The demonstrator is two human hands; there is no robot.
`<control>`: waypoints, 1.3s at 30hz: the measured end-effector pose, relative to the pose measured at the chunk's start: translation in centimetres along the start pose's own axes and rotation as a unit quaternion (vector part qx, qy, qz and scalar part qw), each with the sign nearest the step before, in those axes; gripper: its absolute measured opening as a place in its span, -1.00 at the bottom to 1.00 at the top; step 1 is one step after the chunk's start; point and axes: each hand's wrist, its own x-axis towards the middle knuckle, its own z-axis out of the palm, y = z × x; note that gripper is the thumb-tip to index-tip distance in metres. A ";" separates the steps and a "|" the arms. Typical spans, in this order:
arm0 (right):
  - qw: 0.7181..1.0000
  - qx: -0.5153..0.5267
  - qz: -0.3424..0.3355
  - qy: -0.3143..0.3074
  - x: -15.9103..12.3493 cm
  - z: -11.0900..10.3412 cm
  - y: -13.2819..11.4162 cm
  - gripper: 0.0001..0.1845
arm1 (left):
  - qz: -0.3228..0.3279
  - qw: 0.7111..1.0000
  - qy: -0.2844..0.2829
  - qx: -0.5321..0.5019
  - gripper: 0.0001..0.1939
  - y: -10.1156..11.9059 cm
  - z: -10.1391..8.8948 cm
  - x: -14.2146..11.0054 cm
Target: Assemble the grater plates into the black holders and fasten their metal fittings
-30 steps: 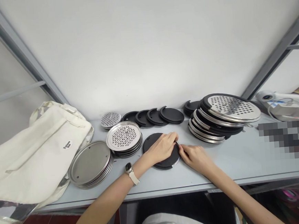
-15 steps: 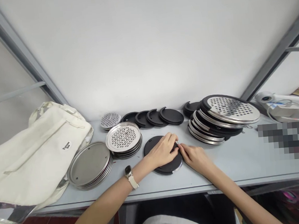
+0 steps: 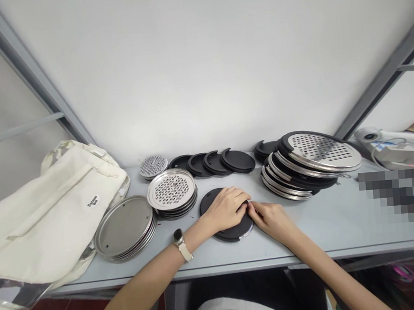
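A black round disc (image 3: pixel 231 234) with a shiny strip along its near right edge lies flat on the table in front of me. My left hand (image 3: pixel 227 205) presses down on it from above, fingers curled over toward its far right rim. My right hand (image 3: pixel 271 217) is at the same rim from the right, thumb and forefinger pinched together. Between the two hands' fingertips a small shiny metal piece (image 3: pixel 248 200) shows; most of it is covered. Left of the disc stands a stack of metal grater plates (image 3: pixel 171 190).
Plain metal discs (image 3: pixel 126 226) are stacked beside a cream bag (image 3: pixel 54 215). Along the wall lie a small grater plate (image 3: pixel 153 167) and several black rims (image 3: pixel 238 160). A tall stack of rimmed grater plates (image 3: pixel 323 149) stands right, before a white device (image 3: pixel 388 143).
The left fingers have stretched slightly further toward the disc's right rim, and the right fingertips have shifted a little. The disc stays in place.
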 end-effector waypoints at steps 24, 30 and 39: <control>0.999 -0.017 0.022 -0.025 0.1 -0.2 0.0 -0.50 | -0.008 1.000 0.020 0.000 -0.80 -0.1 0.2 0.0; 0.999 -0.012 0.021 -0.026 0.1 -0.3 -0.1 -0.51 | -0.005 1.000 0.000 -0.017 -0.80 -0.3 0.3 0.1; 1.000 -0.006 0.013 -0.013 0.0 -0.1 -0.1 -0.52 | -0.010 0.996 0.018 -0.091 -0.85 -0.7 0.5 0.2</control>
